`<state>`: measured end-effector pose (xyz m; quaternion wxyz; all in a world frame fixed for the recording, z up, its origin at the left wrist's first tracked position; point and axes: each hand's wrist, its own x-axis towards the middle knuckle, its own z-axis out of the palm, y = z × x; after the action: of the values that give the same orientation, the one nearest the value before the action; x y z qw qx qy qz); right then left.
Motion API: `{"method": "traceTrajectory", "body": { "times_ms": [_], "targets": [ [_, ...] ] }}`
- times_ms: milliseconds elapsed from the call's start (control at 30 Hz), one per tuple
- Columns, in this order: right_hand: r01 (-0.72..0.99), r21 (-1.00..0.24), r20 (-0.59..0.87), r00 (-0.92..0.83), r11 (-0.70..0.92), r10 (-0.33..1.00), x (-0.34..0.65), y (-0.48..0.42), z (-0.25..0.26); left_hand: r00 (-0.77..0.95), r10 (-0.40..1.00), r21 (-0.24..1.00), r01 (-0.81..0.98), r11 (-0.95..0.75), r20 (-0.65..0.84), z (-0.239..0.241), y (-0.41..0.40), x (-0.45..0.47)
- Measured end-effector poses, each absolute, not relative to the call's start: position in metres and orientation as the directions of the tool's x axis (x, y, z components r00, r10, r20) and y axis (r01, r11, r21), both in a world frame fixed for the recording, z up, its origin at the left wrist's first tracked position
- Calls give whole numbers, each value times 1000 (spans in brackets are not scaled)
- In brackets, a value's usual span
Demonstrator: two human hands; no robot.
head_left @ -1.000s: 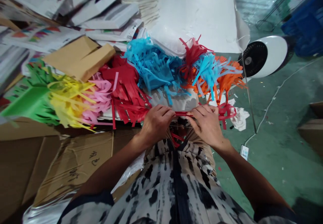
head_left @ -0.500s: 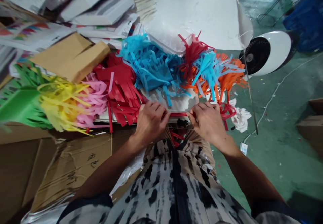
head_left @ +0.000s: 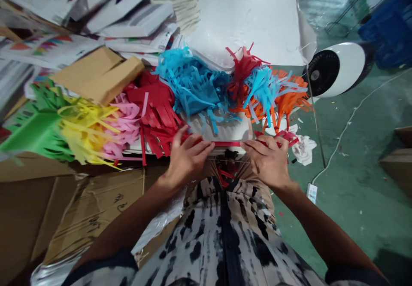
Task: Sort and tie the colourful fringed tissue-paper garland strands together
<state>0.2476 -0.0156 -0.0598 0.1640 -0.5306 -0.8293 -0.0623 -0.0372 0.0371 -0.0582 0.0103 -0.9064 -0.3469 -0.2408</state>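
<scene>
A narrow red tissue-paper strip (head_left: 227, 144) runs straight between my two hands along the table's front edge. My left hand (head_left: 188, 157) is on its left part, index finger lifted and the other fingers laid along the paper; the thumb is hidden. On the right part, my right hand (head_left: 268, 159) has its fingers bent over the strip. Cut red fringe (head_left: 286, 138) sticks out past my right fingers. A larger red fringed bundle (head_left: 154, 105) lies just beyond my left hand. A fluffy blue fringed bundle (head_left: 196, 84) sits further back.
Green (head_left: 38, 131), yellow (head_left: 88, 131), pink (head_left: 124, 125) and orange fringed paper (head_left: 291, 92) lie along the table. A tan folded packet (head_left: 99, 73) and printed white packages are at the back left. A black-and-white fan (head_left: 341, 69) and a cable with a white socket (head_left: 311, 193) are at right.
My fingers have loosened from a tight pinch and stretched out over the red strip. The left index finger has lifted. The strip between the hands stays in place.
</scene>
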Motion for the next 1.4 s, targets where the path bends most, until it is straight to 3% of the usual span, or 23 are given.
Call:
{"method": "traceTrajectory", "body": {
  "times_ms": [200, 333, 467, 833, 1067, 1267, 1400],
  "targets": [
    [906, -109, 276, -367, 408, 889, 250, -18, -49, 560, 705, 73, 759, -647, 435, -35, 39, -60],
    [909, -110, 262, -364, 402, 894, 245, -14, -43, 662, 589, 112, 616, -780, 464, -45, 40, -25],
    [918, -116, 225, -347, 379, 910, 244, -11, -37, 777, 542, 182, 511, -840, 319, -63, 47, 0],
    [893, -272, 215, -307, 359, 927, 224, 8, -45, 712, 654, 195, 624, -757, 256, -64, 55, 7],
    [913, -287, 198, -241, 292, 950, 227, 11, -48, 638, 729, 287, 670, -684, 248, -59, 57, -3],
    [923, -306, 139, -200, 234, 970, 227, 16, -44, 553, 815, 447, 694, -565, 172, -52, 61, -11],
    [939, -257, 87, -215, 230, 973, 225, 23, -41, 545, 831, 436, 726, -532, 107, -46, 68, -10]
  ]
}}
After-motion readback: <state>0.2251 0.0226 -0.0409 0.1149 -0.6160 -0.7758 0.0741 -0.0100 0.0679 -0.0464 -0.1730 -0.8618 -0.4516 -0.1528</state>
